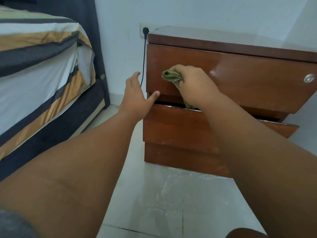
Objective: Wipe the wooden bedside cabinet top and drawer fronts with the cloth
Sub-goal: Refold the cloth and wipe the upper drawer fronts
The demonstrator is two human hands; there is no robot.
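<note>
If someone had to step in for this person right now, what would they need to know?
Right hand: shut on the green cloth, pressed to the left part of the top drawer front.
Left hand: open and empty, thumb by the cabinet's left edge, near the gap between the drawers.
Lower drawer: slightly open.
Done: cannot tell what has been wiped; the top drawer is being wiped.
Left: likely the rest of the top drawer, the lower drawer front, and perhaps the top.
</note>
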